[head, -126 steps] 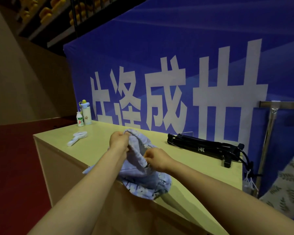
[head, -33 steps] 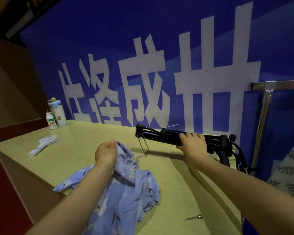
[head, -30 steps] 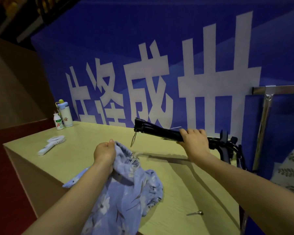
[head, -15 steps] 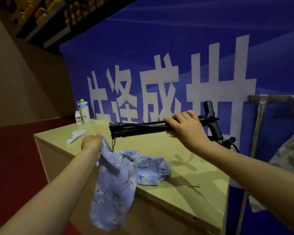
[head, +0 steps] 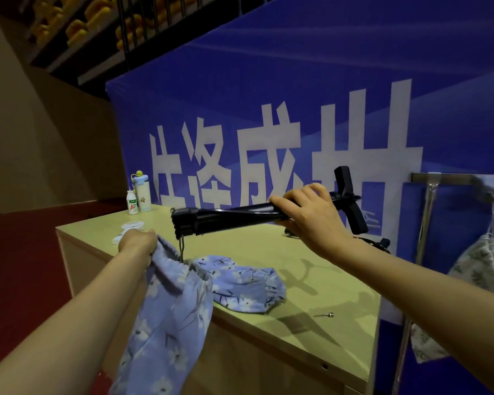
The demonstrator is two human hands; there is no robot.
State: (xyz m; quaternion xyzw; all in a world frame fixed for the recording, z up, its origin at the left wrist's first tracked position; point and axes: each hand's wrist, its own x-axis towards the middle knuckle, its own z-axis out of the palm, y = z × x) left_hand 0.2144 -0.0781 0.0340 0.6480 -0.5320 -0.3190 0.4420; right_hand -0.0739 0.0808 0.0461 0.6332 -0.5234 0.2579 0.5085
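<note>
Tripod (head: 226,220), black, folded, in right hand (head: 305,215); left hand (head: 137,243) grips floral cloth (head: 240,283).

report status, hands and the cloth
Left hand grips blue floral cloth. Right hand holds black folded stand above table. Small bolt lies apart.

Soft floral cloth garment (head: 183,295); glossy black plastic tripod (head: 226,219); smooth matt wooden table (head: 311,280).

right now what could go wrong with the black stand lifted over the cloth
The wire dangling from the black stand in the right hand could snag the blue cloth. The cloth, gripped by the left hand, hangs off the table; a tug may sweep the small metal pin off.
</note>
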